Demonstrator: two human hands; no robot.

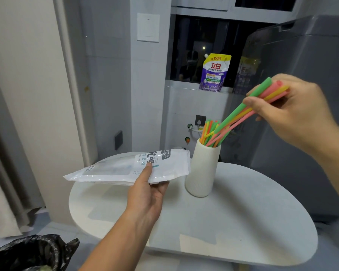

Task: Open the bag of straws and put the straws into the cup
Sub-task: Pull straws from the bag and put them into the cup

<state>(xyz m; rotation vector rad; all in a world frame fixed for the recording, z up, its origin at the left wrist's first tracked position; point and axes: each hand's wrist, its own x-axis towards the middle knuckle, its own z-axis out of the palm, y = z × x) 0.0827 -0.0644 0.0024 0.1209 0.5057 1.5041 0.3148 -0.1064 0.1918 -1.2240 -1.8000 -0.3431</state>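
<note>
A black bin bag (33, 251) sits at lower left. The left hand (145, 198) pinches a white straw bag (129, 167), thumb on top, above a round white table (233, 222). A white cup (202, 171) stands on the table, holding colored straws (209, 132). The right hand (294, 110) pinches a tilted straw bundle (249, 106), its lower ends in the cup.

- Your white oval table (243, 222) fills the lower centre and right of the frame.
- One white ribbed cup (202, 173) stands upright on its far edge.
</note>
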